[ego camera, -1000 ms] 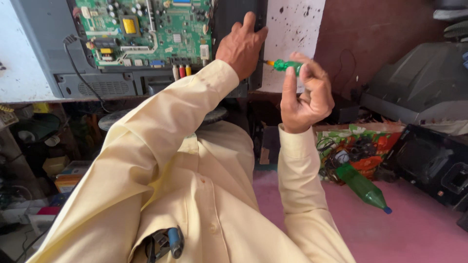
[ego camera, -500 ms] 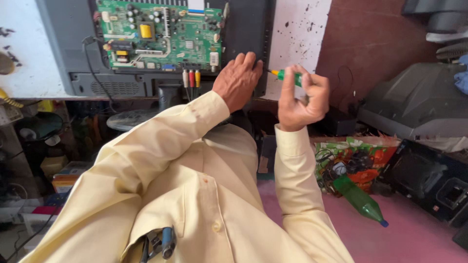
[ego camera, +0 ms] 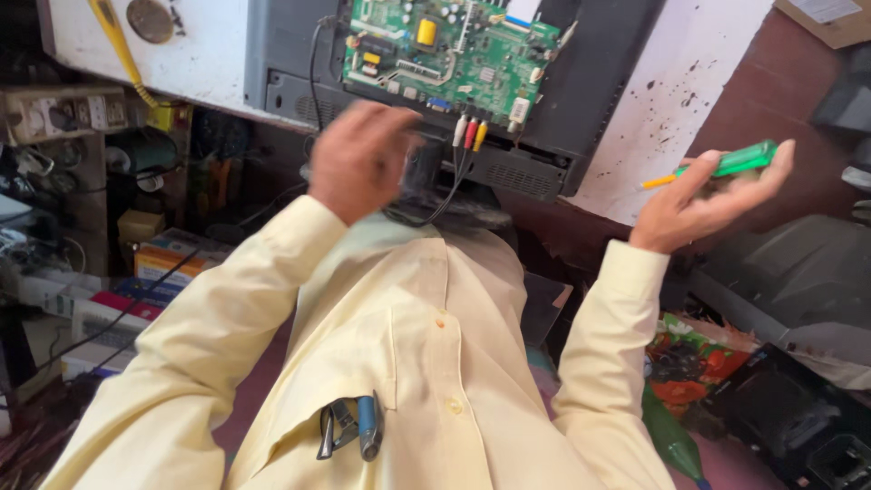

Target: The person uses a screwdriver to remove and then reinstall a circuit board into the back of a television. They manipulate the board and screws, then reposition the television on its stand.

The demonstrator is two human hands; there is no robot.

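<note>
Right hand: the right hand (ego camera: pixel 703 200) is lying palm up with the fingers loosely spread, cradling a green screwdriver (ego camera: pixel 737 162) across the fingertips; it is hanging to the right of the circuit board and below its level.
Green screwdriver: the translucent green handle is resting on the fingers, and the orange shaft is pointing left, back toward the circuit board, over the white spattered wall (ego camera: pixel 671 82).
Left hand: the left hand (ego camera: pixel 361 156) is showing motion blur, so whether the fingers are spread or curled cannot be told; it is holding nothing visible and hovering just below the lower left corner of the circuit board.
Circuit board: the green circuit board (ego camera: pixel 449 56) is sitting exposed in the open back of a dark television (ego camera: pixel 599 73), which is standing upright.
Plugs: three plugs, white, red and yellow (ego camera: pixel 470 132), are sitting in the board's lower edge, their cables drooping down just right of the left hand.
Clothing: pale yellow shirt sleeves are reaching up to both hands; a chest pocket well below the board is holding a blue-handled tool (ego camera: pixel 363 426).
Surroundings: boxes and a power strip (ego camera: pixel 63 111) are lying well left of the board; a green bottle (ego camera: pixel 671 440) and a printed bag (ego camera: pixel 694 358) are lying low to its right, beside dark casings (ego camera: pixel 789 281).
</note>
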